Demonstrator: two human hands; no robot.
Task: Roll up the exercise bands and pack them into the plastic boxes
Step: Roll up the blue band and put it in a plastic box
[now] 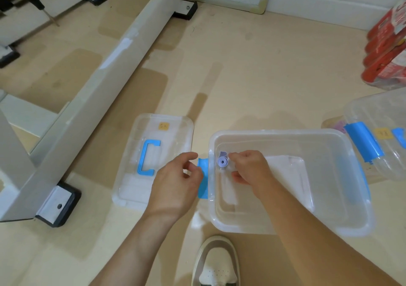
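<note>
A rolled-up pale lilac exercise band [222, 161] is held inside the open clear plastic box [342, 226] near its left wall. My right hand [250, 167] is shut on the roll, fingers pinching it from the right. My left hand [178, 182] hovers just outside the box's left wall, in front of its blue latch [203, 175], fingers loosely curled and holding nothing. The box's clear lid [173, 129] with a blue handle [146, 157] lies flat on the floor to the left.
A second clear box [377, 153] with blue latches stands at the right edge. Red packaged goods [386, 52] sit at the far right. A white table frame [92, 92] with black feet runs along the left. A white shoe [217, 266] is at the bottom.
</note>
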